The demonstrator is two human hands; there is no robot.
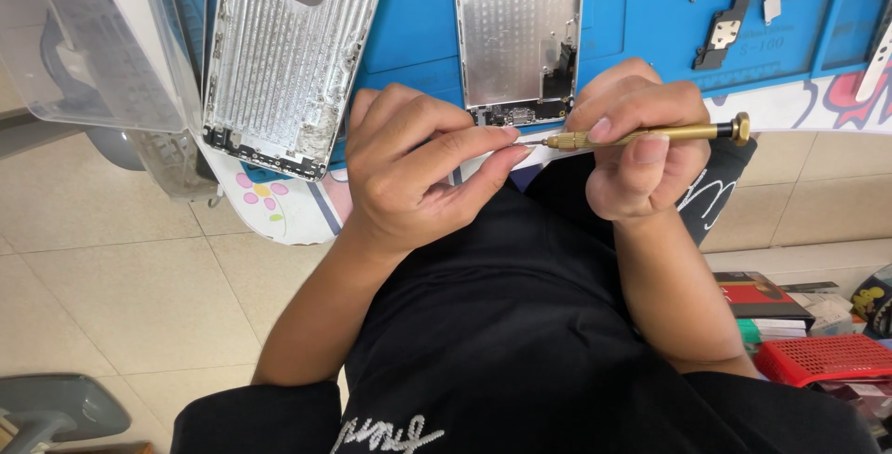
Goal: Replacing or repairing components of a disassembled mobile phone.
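Two bare silver metal phone back housings (pixel 288 54) (pixel 516 31) on blue work mat (pixel 418 17) at desk's near edge; one slim brass precision screwdriver (pixel 641 135); three small metal brackets (pixel 725 22) toward mat's right side. Screwdriver long axis runs along desk's near edge, tip pointing left, knurled cap right. Right hand (pixel 632 143) clamped round screwdriver shaft. Left hand (pixel 418 171) curled, fingertips pinched together, touching screwdriver tip. Hands touching, just below middle housing's lower edge.
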